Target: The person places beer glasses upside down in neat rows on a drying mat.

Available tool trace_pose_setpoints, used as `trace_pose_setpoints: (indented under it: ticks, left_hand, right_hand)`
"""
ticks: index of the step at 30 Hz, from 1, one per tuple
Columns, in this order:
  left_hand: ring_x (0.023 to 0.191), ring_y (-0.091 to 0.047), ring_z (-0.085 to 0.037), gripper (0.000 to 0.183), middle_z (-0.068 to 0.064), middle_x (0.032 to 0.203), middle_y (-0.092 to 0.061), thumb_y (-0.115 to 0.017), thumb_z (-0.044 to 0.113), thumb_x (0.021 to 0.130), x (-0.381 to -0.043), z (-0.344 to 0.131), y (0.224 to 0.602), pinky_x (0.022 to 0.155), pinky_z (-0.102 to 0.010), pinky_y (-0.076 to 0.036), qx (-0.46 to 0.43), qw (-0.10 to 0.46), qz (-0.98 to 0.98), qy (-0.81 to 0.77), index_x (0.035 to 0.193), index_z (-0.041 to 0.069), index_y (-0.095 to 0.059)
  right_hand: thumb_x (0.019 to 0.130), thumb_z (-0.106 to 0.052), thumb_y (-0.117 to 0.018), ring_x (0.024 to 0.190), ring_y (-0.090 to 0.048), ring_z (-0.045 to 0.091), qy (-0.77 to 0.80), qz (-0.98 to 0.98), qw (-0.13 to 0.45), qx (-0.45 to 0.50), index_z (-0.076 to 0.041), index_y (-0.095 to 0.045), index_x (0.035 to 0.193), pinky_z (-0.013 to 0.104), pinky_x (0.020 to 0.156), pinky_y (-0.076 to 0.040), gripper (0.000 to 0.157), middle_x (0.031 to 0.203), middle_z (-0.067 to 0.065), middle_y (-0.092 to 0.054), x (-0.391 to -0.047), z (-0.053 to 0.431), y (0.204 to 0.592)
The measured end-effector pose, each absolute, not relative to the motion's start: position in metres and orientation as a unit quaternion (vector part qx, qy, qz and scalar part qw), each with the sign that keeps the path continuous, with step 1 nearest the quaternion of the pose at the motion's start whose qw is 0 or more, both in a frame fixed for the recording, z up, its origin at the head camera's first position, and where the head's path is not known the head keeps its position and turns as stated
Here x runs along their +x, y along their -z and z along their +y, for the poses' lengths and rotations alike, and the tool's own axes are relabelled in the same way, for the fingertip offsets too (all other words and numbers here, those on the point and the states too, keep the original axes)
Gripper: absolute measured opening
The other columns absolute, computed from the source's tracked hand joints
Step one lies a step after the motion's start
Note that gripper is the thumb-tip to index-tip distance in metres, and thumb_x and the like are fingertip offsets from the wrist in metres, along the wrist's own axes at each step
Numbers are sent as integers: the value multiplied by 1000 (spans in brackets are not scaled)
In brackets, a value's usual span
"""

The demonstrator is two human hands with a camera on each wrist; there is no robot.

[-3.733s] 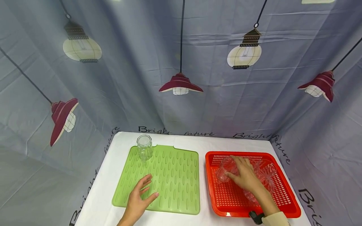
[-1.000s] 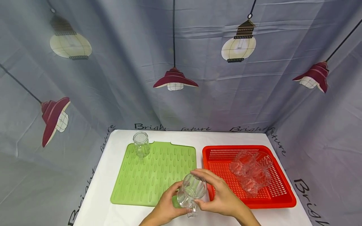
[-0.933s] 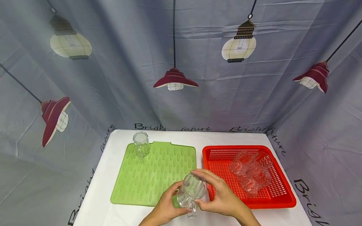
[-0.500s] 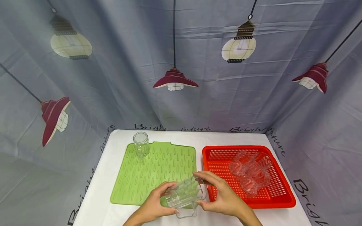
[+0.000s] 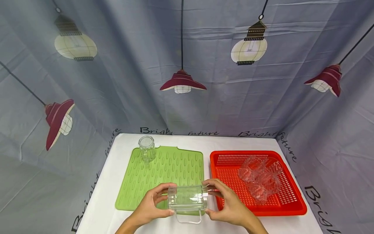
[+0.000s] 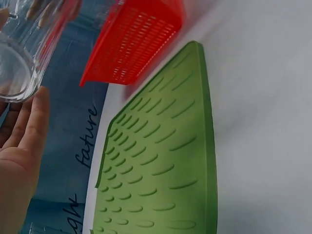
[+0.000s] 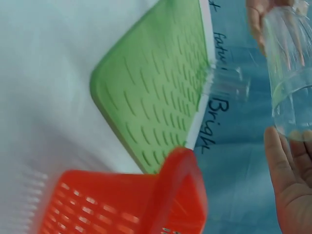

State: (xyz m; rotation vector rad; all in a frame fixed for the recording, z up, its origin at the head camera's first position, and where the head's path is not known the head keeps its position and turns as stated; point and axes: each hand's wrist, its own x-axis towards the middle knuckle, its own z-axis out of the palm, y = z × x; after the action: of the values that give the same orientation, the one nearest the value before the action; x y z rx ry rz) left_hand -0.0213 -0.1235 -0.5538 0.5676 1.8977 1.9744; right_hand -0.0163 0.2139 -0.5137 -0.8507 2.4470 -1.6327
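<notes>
A clear glass mug [image 5: 188,197] lies sideways in the air between both hands, above the near edge of a green ridged mat [image 5: 137,195]. Its handle [image 5: 188,222] points toward the person. The left hand [image 5: 150,204] holds the mug's left end, fingers above and thumb below. At the other end the right hand [image 5: 230,204] grips it the same way. In the left wrist view, the mug's round end [image 6: 14,73] sits against the left fingers. The right wrist view shows the mug's side [image 7: 287,73] over the right fingertips.
A second glass mug [image 5: 147,149] stands upright at the mat's far left corner. Right of the mat, a red plastic basket [image 5: 214,162] holds several clear glass mugs [image 5: 260,180] lying together. A grey printed curtain [image 5: 140,81] closes off the back of the white table [image 5: 181,142].
The right hand took a mug from the basket and brought it before the person, where the left hand joined it. Since then, the mug has turned from tilted to level, left hand shifting left.
</notes>
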Motion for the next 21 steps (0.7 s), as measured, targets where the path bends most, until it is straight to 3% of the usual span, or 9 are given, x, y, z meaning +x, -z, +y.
trace_pose_setpoints:
  ticks: [11,17,21]
  left_hand:
    - [136,-60,-7,74,-11,153,-60,-83,-8,84,-23,-116,547,116,-20,-54,223,105,615,-749,151,-6,-52]
    - [139,-58,-7,74,-6,155,-58,-82,-7,86,-20,-108,539,120,-18,-49,233,103,604,-755,153,-5,-50]
    - [139,-59,-7,74,-14,155,-57,-82,-9,84,-19,-105,538,121,-18,-49,237,95,601,-758,152,-7,-50]
  right_hand:
    - [75,-8,-95,126,-68,12,501,827,18,-254,-19,-56,141,27,109,-61,78,137,-5,-63,-1,192,546]
    - [78,-17,-97,126,-66,10,482,840,16,-247,-26,-54,143,30,108,-63,78,137,-10,-62,7,180,557]
    - [76,-18,-97,122,-67,7,481,843,12,-240,-28,-55,141,30,105,-63,79,134,-13,-62,8,178,559]
